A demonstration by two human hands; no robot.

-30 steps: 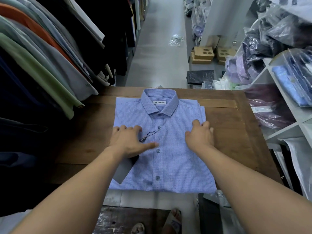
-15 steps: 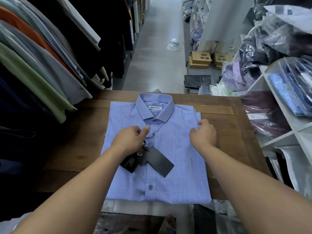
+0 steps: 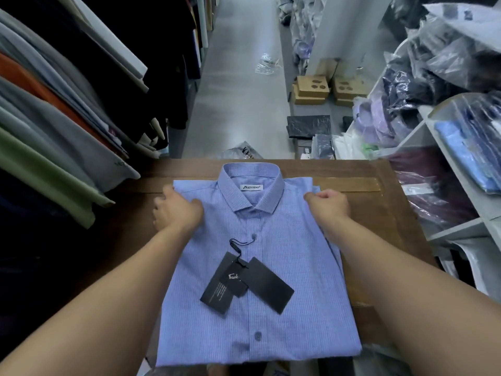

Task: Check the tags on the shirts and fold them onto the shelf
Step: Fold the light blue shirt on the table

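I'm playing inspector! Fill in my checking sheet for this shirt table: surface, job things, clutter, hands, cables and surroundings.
Surface: wooden table, brown, with the shirt lying on it.
Job's things: blue shirt, folded and buttoned, collar away from the person; black hang tags lying on its front.
Clutter: crumpled plastic bag on the floor beyond the table.
Hands: left hand holds the shirt's shoulder edge on its side; right hand grips the other shoulder edge.
Cables: nothing seen.
Surroundings: hanging clothes on the left; white shelf with bagged shirts on the right; cardboard boxes on the floor.
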